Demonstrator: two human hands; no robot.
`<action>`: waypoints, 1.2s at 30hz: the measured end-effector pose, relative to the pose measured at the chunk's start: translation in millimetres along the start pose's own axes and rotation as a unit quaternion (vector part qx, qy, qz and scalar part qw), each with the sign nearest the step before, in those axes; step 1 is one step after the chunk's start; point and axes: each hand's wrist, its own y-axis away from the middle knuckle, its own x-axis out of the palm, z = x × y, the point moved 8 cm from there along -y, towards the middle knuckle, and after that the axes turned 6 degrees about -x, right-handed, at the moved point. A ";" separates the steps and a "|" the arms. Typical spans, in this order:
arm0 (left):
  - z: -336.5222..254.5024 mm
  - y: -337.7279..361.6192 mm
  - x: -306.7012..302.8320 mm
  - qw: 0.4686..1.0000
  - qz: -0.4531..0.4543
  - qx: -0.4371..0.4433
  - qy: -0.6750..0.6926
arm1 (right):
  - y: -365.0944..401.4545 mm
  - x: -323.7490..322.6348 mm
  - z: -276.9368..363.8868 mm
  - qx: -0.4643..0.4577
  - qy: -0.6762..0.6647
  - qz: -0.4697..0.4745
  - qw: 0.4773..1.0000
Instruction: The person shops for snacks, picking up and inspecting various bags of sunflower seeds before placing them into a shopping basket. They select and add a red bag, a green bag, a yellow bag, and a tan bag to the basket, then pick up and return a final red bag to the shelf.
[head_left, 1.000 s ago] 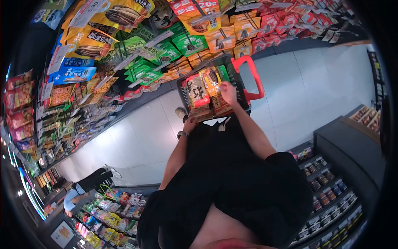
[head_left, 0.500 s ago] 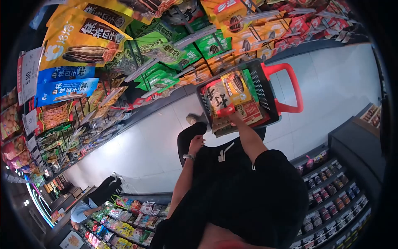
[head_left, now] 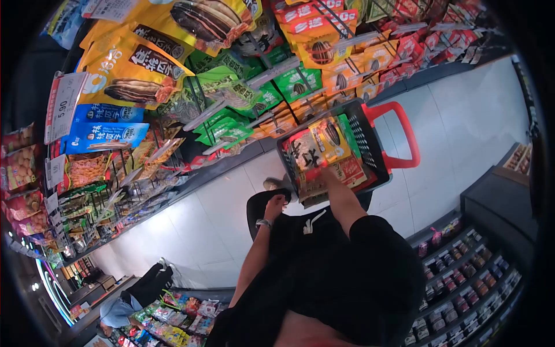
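My right hand [head_left: 330,174] reaches down into a black shopping basket [head_left: 374,151] with a red handle [head_left: 415,136]. It lies over several snack packets there, its fingertips too indistinct to show a grip. Under and around it are a yellow sunflower seed bag [head_left: 329,139], a red and cream packet [head_left: 303,153] and a brownish-red packet [head_left: 351,171]. A green packet [head_left: 349,130] stands along the basket's side. My left hand [head_left: 275,206] hangs by my thigh, fingers curled in loosely, with nothing visible in it. A watch [head_left: 264,222] is on that wrist.
Hanging seed packets [head_left: 136,69] fill the rack on the left and ahead, with price tags [head_left: 65,107] sticking out. Shelves of small jars [head_left: 457,269] stand at lower right. Another person [head_left: 124,306] leans by a packet display [head_left: 173,321] at lower left. Pale tiles [head_left: 219,214] cover the floor.
My right hand has shifted slightly lower and toward me over the packets. My view has moved a little, so the rack appears further right. The left hand stays by my thigh.
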 end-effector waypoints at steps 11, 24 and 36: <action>16.9 0.5 -12.4 0.997 -0.017 -0.012 0.075 | 83.1 -44.7 42.9 -0.104 0.070 -0.109 0.986; -194.8 109.6 79.7 0.925 -0.212 0.230 -0.214 | 280.8 -152.3 153.8 -0.475 -0.148 0.133 0.857; -312.7 128.0 76.6 0.950 -0.107 0.273 0.104 | 383.7 -270.4 160.9 -0.665 0.043 0.148 0.731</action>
